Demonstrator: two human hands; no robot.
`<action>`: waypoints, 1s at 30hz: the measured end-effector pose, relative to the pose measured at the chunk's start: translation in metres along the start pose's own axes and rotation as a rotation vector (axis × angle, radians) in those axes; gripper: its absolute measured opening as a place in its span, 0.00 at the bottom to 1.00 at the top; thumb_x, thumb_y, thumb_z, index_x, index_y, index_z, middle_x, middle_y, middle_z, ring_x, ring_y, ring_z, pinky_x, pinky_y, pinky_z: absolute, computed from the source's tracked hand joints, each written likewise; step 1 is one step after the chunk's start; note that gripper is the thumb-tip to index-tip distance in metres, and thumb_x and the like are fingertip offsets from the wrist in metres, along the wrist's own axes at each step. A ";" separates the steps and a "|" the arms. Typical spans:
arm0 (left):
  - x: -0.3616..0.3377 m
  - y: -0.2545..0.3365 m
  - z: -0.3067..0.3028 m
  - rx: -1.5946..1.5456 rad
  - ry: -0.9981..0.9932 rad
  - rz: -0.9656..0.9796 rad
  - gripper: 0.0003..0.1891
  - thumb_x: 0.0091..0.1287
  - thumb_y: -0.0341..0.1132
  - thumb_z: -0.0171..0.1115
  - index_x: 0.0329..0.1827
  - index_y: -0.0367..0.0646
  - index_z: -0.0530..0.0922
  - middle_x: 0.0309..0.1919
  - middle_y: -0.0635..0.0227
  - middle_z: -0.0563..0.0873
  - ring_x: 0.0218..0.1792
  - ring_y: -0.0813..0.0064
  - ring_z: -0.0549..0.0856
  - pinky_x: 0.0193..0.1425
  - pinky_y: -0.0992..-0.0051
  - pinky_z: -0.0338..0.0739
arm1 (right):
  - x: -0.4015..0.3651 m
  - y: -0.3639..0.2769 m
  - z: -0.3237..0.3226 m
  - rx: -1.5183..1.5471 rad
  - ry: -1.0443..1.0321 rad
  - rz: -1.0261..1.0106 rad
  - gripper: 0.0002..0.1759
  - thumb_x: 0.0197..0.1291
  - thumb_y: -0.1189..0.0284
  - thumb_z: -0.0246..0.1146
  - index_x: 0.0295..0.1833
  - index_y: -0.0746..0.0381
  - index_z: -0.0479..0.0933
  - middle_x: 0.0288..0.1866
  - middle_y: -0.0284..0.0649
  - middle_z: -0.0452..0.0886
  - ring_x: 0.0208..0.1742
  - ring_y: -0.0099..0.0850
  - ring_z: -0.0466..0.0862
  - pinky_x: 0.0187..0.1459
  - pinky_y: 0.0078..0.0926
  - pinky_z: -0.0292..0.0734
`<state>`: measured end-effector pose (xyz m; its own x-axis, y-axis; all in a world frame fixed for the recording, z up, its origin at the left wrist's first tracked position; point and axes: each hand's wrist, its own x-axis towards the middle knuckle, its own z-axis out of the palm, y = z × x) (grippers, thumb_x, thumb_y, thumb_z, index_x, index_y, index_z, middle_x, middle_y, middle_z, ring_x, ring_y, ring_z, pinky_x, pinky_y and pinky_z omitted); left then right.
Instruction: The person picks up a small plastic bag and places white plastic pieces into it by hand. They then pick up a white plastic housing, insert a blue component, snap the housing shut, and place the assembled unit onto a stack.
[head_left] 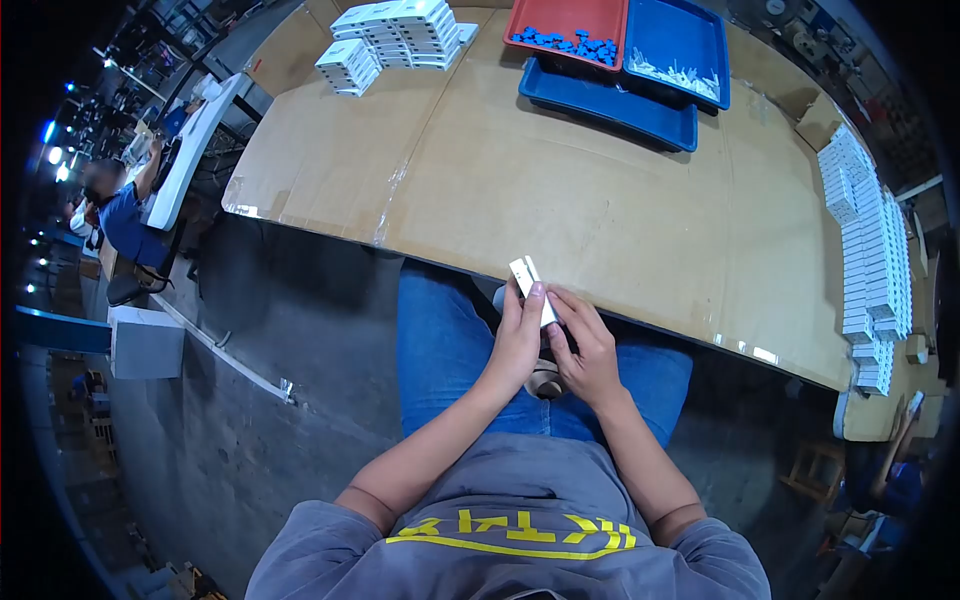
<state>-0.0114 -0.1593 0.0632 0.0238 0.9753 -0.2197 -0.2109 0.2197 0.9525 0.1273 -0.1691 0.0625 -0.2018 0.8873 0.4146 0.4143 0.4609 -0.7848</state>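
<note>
A small white rectangular plastic piece point(524, 272) is held between my two hands, just off the table's near edge and above my lap. My left hand point(518, 330) grips it from the left, thumb lying along its face. On the other side, my right hand point(585, 345) has its fingers closed at the piece's lower end. The fingers cover much of the piece, so its exact kind does not show.
Cardboard covers the table point(480, 180). At its far side stand a red tray point(570, 12) with blue parts, a blue tray point(725, 50) with white parts and a shallower blue tray point(610, 110). White pieces are stacked left point(350, 65) and right point(865, 240). A person point(130, 215) sits far left.
</note>
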 end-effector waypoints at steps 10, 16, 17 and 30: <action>0.001 -0.002 0.003 0.029 -0.039 -0.038 0.29 0.89 0.51 0.40 0.80 0.37 0.62 0.56 0.59 0.79 0.56 0.72 0.78 0.64 0.71 0.75 | -0.005 0.005 0.011 -0.069 0.008 -0.036 0.25 0.77 0.74 0.59 0.74 0.75 0.72 0.67 0.62 0.83 0.55 0.53 0.91 0.54 0.39 0.88; -0.001 0.000 0.005 0.010 0.012 0.006 0.27 0.88 0.55 0.41 0.62 0.39 0.75 0.42 0.73 0.80 0.42 0.84 0.77 0.48 0.79 0.75 | -0.009 0.005 0.014 -0.096 0.011 -0.060 0.24 0.77 0.75 0.57 0.73 0.77 0.72 0.65 0.63 0.83 0.51 0.52 0.92 0.49 0.39 0.89; -0.001 0.001 0.005 0.013 0.005 0.006 0.26 0.88 0.55 0.41 0.61 0.39 0.75 0.42 0.73 0.80 0.42 0.84 0.76 0.47 0.79 0.75 | -0.009 0.004 0.014 -0.105 0.013 -0.068 0.24 0.77 0.76 0.56 0.72 0.78 0.72 0.65 0.64 0.83 0.50 0.52 0.92 0.49 0.39 0.89; 0.002 -0.001 0.001 -0.032 0.009 -0.024 0.25 0.88 0.55 0.43 0.55 0.41 0.77 0.41 0.73 0.82 0.41 0.83 0.79 0.46 0.79 0.77 | -0.009 0.004 0.014 -0.119 0.044 -0.072 0.22 0.79 0.75 0.56 0.72 0.76 0.74 0.62 0.62 0.85 0.48 0.47 0.92 0.49 0.38 0.88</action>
<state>-0.0103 -0.1572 0.0617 0.0202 0.9694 -0.2446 -0.2414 0.2422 0.9397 0.1178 -0.1754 0.0491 -0.1973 0.8492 0.4899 0.5032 0.5166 -0.6928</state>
